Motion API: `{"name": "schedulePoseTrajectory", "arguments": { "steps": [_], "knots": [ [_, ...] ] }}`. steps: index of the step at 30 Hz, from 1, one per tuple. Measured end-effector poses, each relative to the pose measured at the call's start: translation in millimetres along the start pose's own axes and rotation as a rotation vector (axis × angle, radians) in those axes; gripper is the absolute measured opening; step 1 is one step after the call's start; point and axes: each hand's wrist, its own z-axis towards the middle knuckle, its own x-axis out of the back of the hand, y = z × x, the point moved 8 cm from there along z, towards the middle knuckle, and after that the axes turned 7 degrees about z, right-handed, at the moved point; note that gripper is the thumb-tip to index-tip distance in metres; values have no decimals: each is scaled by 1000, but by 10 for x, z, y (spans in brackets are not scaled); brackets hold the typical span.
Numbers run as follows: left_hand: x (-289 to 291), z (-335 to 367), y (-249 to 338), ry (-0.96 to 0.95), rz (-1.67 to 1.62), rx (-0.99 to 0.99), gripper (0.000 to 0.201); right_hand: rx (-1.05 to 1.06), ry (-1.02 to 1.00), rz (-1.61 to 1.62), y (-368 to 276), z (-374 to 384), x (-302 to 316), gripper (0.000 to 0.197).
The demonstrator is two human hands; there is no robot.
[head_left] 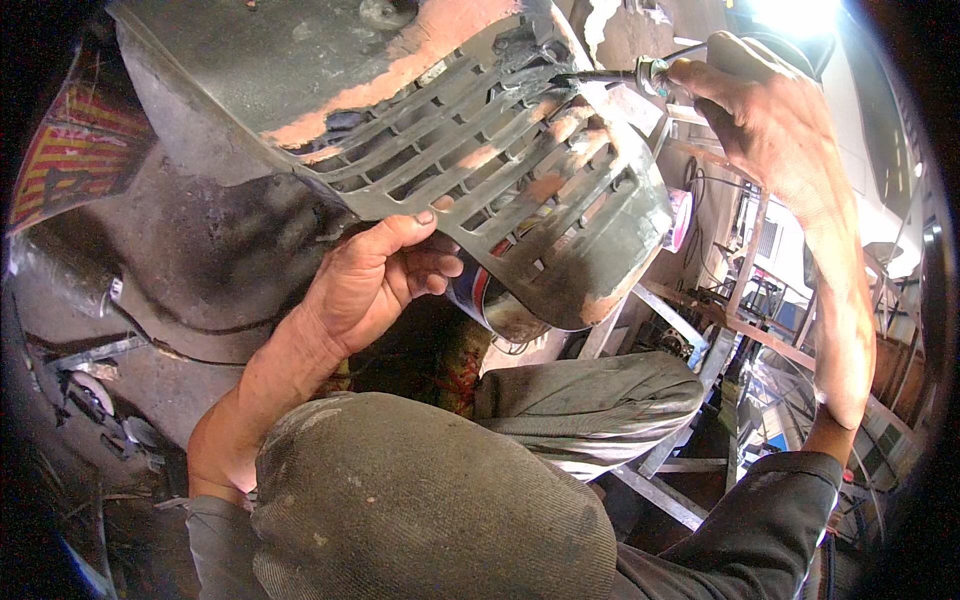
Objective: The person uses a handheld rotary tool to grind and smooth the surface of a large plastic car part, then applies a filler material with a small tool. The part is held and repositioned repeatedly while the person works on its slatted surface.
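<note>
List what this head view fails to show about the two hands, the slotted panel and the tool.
- Tool: the tip is lost among the dark slats of the slotted grey panel; its kind is unclear.
- Right hand: the grip covers the tool handle, and glare at the top edge washes out what lies behind.
- Left hand: the fingertips curl under the panel edge, hidden.
- Panel: its top is cut off by the frame edge.

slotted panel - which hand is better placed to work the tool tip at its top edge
Right. The right hand already holds the thin tool with its tip at the slotted panel; the left hand grips the panel's lower edge.
</note>
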Motion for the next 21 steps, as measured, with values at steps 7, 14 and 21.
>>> {"name": "schedulePoseTrajectory", "arguments": {
  "steps": [7,14,21],
  "knots": [
    [11,2,2,7,8,-13,37,-65,-49,5,56,-10,-44,32],
    [-29,25,0,-6,23,-14,36,-53,-34,59,163,-119,-94,33],
    [49,-37,16,13,8,-24,34,-46,-84,-30,450,48,-255,34]
  ]
}}
